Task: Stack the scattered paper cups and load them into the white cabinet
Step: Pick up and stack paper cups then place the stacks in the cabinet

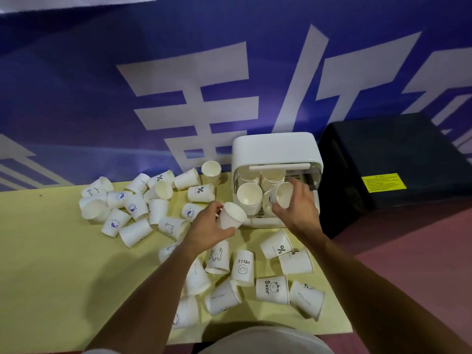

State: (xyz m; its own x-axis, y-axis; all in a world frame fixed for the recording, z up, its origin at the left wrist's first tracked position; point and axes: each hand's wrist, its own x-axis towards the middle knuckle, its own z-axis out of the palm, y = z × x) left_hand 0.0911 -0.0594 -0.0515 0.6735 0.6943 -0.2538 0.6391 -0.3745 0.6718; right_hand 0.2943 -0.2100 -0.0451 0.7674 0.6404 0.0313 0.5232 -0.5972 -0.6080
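Far left on the yellow table [51, 251] there's a loose pile of paper cups [122, 208] lying on their sides. They're thin white tapered cones with rolled rims and little printed logos, so they'd roll easily. More of them [242, 269] sit under the person's forearms, and a careless elbow could probably send the ones by the front edge onto the floor.

The left hand [207, 226] has its fingers and thumb wrapped round a single cup [231, 215], tilted with its mouth up, just in front of the white cabinet [275, 149]. The cabinet is smooth glossy plastic with rounded corners and a clear flap lifted open, and nested cup stacks [249, 198] stand inside.

The right hand [298, 205] pinches another cup [282, 194] at the opening, over the front right stack. If it goes in crooked it could jam or tip the stack, since paper walls are soft and dent if squeezed hard. The stacks are packed close, so knocking a neighbour looks likely too.

Far right is a matte black box [396, 162] with a yellow label.
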